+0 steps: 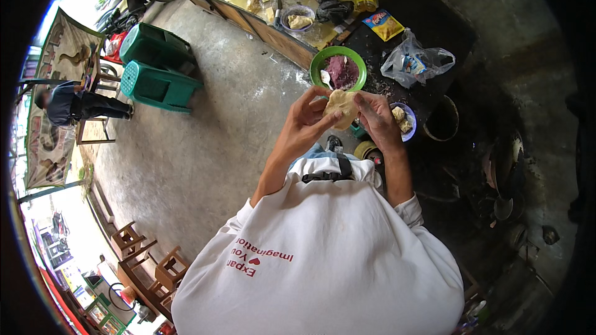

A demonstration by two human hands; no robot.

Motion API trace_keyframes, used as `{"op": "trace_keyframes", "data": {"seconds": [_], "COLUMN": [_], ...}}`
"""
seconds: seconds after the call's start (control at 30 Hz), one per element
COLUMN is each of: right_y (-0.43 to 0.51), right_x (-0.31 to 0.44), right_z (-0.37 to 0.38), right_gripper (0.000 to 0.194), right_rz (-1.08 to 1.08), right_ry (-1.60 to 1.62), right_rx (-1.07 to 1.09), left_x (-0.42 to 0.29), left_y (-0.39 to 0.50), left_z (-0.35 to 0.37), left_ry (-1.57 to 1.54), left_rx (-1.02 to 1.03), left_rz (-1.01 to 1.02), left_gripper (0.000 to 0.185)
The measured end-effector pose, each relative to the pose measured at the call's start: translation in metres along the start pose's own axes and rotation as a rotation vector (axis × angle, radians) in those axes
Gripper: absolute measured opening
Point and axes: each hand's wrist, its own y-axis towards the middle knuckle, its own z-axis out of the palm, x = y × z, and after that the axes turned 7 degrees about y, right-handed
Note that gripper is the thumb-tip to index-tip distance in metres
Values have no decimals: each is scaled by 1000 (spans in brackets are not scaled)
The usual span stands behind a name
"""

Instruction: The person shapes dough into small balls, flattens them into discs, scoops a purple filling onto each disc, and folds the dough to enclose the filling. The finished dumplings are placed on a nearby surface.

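Note:
A flattened piece of pale dough (342, 108) is held up between my two hands in front of my waist. My left hand (307, 111) pinches its left side, with the thumb across its face. On the right edge, my right hand (375, 114) grips it with thumb and fingers. Just beyond the dough is a green bowl (316, 59) of purple mash with a white spoon (326, 77) in it. Beside my right hand, partly hidden by it, a bowl (412, 126) holds several pale dough pieces (401, 118).
A bowl (282, 17) with a dough lump (299, 21), plastic bags (416, 58) and a yellow-blue packet (384, 24) lie on the worktop beyond. Green plastic stools (160, 86) stand on the concrete floor at left. A person (65, 104) stands farther off by a wooden table.

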Motion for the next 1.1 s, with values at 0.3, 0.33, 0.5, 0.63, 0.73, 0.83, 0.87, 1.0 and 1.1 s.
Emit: {"op": "trace_keyframes", "data": {"seconds": [0.3,0.33,0.5,0.63,0.73,0.83,0.87,1.0,1.1], "right_y": [-6,-7,-10,-6,-6,-7,-7,-5,-4], "right_x": [10,12,22,24,20,17,17,16,14], "right_z": [6,8,15,14,12,11,10,10,14], "right_gripper": [22,20,19,22,24,24,24,17,16], "right_rz": [-66,-51,-1,-117,-76,-71,-72,-108,-106], "right_ry": [-189,-211,-359,-162,-93,-250,-256,-212,-94], "right_rx": [-74,-67,-150,-138,-126,-87,-88,-227,-156], "left_x": [7,8,6,3,2,0,0,-1,-1], "left_y": [-4,-4,-4,-6,-3,-2,-2,-4,-4], "left_z": [4,4,1,4,7,9,9,10,11], "left_ry": [32,42,95,8,9,2,27,36,27], "left_rx": [-79,-93,-124,-106,-75,-45,-56,-66,-67], "left_rz": [85,82,-6,-20,4,70,55,5,-15], "left_gripper": [26,25,23,23,24,23,23,23,24]}}
